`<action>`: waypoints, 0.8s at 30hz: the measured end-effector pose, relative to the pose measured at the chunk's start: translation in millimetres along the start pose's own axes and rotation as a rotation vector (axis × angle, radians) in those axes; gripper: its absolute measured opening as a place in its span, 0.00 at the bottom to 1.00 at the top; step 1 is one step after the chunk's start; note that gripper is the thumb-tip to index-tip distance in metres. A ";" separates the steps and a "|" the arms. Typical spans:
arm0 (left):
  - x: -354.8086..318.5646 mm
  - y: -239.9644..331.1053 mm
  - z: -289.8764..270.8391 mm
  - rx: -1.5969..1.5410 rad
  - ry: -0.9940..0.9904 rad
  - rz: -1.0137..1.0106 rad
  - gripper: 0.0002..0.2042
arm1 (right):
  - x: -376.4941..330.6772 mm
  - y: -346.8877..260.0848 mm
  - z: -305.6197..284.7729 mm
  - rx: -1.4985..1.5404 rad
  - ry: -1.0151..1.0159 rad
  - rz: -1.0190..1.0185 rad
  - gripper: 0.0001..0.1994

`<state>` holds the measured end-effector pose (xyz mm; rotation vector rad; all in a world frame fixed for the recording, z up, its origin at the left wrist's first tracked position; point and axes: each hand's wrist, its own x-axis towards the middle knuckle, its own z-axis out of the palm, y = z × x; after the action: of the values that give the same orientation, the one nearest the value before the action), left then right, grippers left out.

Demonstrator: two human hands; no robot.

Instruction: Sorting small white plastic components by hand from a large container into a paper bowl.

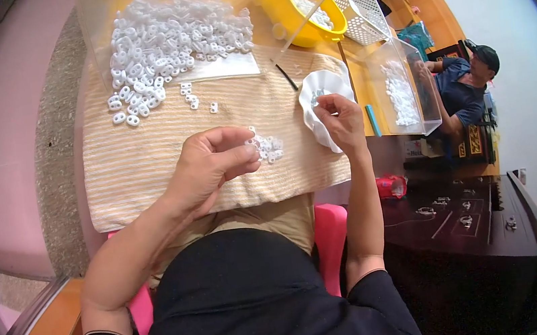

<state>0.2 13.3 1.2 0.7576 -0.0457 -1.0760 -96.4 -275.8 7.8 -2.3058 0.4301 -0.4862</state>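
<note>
My left hand (217, 164) is closed in a pinch, with a small white plastic piece (252, 140) at its fingertips. Just beyond those fingertips, a little heap of white plastic pieces (272, 149) lies on the striped towel (144, 201). At the right, my right hand (344, 123) reaches over a white wavy-rimmed dish (312, 121), thumb and fingers pressed together. Small clear or silvery bits (317, 95) show in the dish beside them; whatever this hand grips is too small to make out.
A large pile of white two-holed pieces (176, 34) spreads across the back left. Back right stand a yellow basin (277, 3), a white perforated basket (360, 10) and a clear bin (429, 99). A teal stick (373, 121) lies beside the dish. Another person (465, 91) sits at far right.
</note>
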 end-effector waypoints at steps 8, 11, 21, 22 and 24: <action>1.7 -4.7 -1.4 0.026 -0.008 -0.017 0.11 | 5.9 5.3 -4.2 -0.338 -0.036 0.079 0.08; 1.4 -3.8 -1.9 0.035 -0.003 -0.021 0.11 | 8.0 -5.0 -1.1 -0.351 -0.043 0.114 0.08; -0.7 -2.9 0.8 0.041 -0.007 -0.017 0.08 | 17.5 -9.1 -5.0 -0.475 -0.165 0.151 0.09; -0.7 -3.1 0.4 0.040 -0.010 -0.016 0.09 | 17.6 -9.9 -5.7 -0.474 -0.174 0.137 0.09; -0.8 -3.1 -0.2 0.038 -0.014 -0.014 0.09 | 17.7 -12.9 -7.0 -0.473 -0.181 0.121 0.09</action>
<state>-2.5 13.3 -0.5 0.7858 -0.0733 -1.0967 -82.1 -278.9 25.5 -2.7245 0.6453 -0.1176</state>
